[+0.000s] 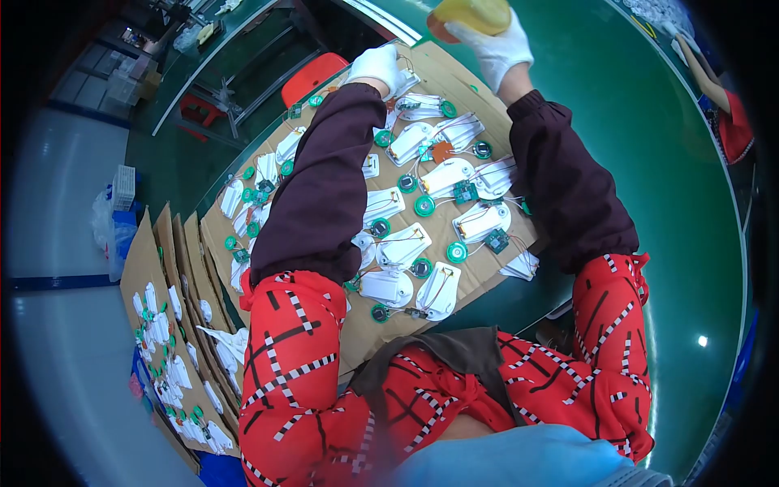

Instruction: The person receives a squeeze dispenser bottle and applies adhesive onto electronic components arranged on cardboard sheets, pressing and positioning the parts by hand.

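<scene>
My left hand (378,68), in a white glove, is curled at the far edge of a cardboard sheet (479,288), beside white plastic parts and thin wires. Whatever its fingers hold is hidden. My right hand (499,55), also gloved, is raised past the sheet's far right corner and grips a rounded yellow-amber object (475,15), cut off by the top of the view. Across the sheet lie several white plastic housings (403,246) wired to round green pieces (424,206) and small green circuit boards (496,239). An orange-brown piece (441,152) lies among them.
The sheet rests on a green table (673,243). At left, more cardboard sheets (166,243) stand on edge, with similar parts on the outermost one. A red stool (315,75) stands beyond the table. Another person's arm (704,77) is at upper right.
</scene>
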Available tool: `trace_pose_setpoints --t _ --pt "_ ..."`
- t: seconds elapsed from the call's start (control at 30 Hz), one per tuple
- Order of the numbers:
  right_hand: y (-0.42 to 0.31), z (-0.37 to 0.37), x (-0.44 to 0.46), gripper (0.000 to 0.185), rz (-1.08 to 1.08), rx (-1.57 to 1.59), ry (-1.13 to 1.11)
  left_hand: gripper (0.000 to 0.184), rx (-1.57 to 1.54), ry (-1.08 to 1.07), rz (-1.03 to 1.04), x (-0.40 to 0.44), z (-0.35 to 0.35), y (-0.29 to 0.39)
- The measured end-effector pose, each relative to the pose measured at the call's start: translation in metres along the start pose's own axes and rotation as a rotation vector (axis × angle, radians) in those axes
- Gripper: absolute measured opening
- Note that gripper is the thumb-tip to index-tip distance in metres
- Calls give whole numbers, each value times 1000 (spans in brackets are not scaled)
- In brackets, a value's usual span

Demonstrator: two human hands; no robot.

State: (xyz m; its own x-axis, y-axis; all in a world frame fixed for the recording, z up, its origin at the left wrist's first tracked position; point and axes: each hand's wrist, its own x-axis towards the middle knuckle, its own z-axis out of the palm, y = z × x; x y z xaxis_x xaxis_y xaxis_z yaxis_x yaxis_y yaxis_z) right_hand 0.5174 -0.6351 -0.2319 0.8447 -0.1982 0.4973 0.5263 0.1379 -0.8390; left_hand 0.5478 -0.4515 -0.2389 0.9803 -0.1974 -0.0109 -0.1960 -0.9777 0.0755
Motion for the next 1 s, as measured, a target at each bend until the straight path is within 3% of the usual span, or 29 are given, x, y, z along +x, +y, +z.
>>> trace_pose_setpoints --t 0.03,0.1,0.17,0.3,0.37,0.43,0.57,0.6,0.7,0.77,0.83,0.87,0.9,0.97,1.0 --pt "-1 -7 2 65 -3 -2 1 59 -1 2 3 0 1 -1" --pt "-21 -25 5 69 -240 -153 143 57 -23 2 3 1 2 -3" --pt "-46 -64 0 51 -276 -71 20 56 -38 1 -27 -1 1 -3" --pt "-114 -123 -67 43 -401 -117 240 58 -62 -4 -65 5 6 -7" --pt "-153 -137 -111 45 -356 179 299 59 -74 -1 -48 2 6 -4" --pt "-172 -165 -155 50 -302 218 237 46 -168 52 -77 -3 4 0" --pt "-183 -210 -232 54 -247 165 405 62 -362 37 -64 -4 0 -18" --pt "-186 -213 -242 54 -228 129 444 79 -455 13 -57 1 4 -26" --pt "-194 -215 -261 56 -204 163 473 77 -607 -10 -63 0 8 -37" --pt "-194 -214 -266 56 -196 173 502 73 -520 34 -44 -9 1 -30" --pt "-194 -212 -264 57 -187 182 523 65 -229 235 -196 -34 -22 -9" --pt "-193 -207 -262 57 -180 197 492 46 -199 366 -133 -38 -20 -6" --pt "-193 -202 -260 58 -173 213 459 46 -191 363 -132 -41 -21 -3" --pt "-190 -193 -258 57 -158 217 456 29 -233 154 185 -45 -21 6" --pt "-186 -189 -256 57 -140 246 442 24 -228 99 224 -45 -15 10"
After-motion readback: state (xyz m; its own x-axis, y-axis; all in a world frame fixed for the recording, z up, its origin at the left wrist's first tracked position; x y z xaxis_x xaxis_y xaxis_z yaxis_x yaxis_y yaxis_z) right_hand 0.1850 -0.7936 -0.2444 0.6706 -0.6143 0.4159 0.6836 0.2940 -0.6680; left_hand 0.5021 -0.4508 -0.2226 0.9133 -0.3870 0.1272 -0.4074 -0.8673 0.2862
